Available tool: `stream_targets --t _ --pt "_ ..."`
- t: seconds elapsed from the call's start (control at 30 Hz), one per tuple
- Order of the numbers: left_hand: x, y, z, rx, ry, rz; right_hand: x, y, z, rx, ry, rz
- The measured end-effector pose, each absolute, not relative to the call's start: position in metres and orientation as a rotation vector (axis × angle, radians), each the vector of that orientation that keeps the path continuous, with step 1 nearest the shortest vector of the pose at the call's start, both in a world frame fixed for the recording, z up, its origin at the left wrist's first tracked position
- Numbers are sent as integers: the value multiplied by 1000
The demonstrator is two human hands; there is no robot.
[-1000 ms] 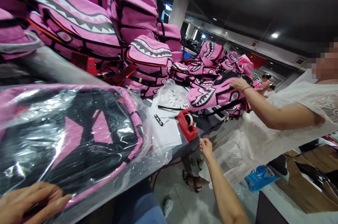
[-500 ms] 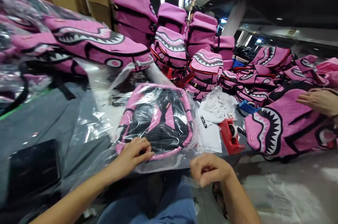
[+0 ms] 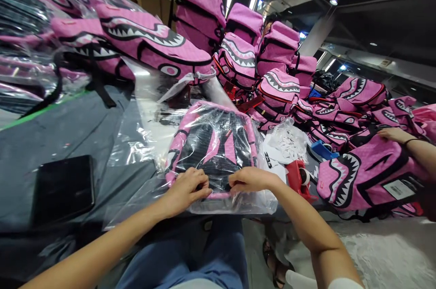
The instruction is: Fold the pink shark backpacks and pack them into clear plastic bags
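Observation:
A pink and black backpack (image 3: 218, 144) lies strap side up at the table's front edge, inside a clear plastic bag (image 3: 235, 207). My left hand (image 3: 190, 187) rests on its near left part with the fingers curled together on the plastic. Opposite it, my right hand (image 3: 250, 179) pinches the plastic at the near right part. The fingertips of both hands point toward each other, a short gap apart. Loose film from the bag spreads over the near edge.
A black tablet-like device (image 3: 64, 187) lies at left. Right of the backpack are a red tape dispenser (image 3: 299, 178), a blue tape dispenser (image 3: 323, 149) and a bag of white pieces (image 3: 288, 139). Another person's hand (image 3: 393, 134) touches a shark-mouth backpack (image 3: 368, 171). Pink backpacks (image 3: 200, 12) are piled behind.
My right hand has come up from beyond the table edge onto the bagged backpack. My left hand stays on the plastic. The view has shifted, and the other person's backpack now shows a white label.

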State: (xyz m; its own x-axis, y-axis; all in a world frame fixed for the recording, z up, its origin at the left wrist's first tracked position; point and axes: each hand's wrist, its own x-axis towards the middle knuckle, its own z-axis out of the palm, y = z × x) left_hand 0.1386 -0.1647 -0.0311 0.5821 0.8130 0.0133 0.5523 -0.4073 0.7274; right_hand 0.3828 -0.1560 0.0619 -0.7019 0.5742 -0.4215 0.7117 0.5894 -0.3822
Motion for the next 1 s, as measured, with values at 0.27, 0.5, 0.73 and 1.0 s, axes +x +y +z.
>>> stream_targets --t 0.27,0.5,0.73,1.0 --pt "137 -163 -39 2132 1041 524 375 -159 54 1344 2542 -487" --pt "137 -163 -35 2119 1057 460 404 -149 47 2024 2420 -626" --pt "137 -159 -39 2139 1053 450 398 -206 9 1874 2902 -443" --pt "122 -185 -40 2671 1124 655 390 -194 0 1709 2672 -513"
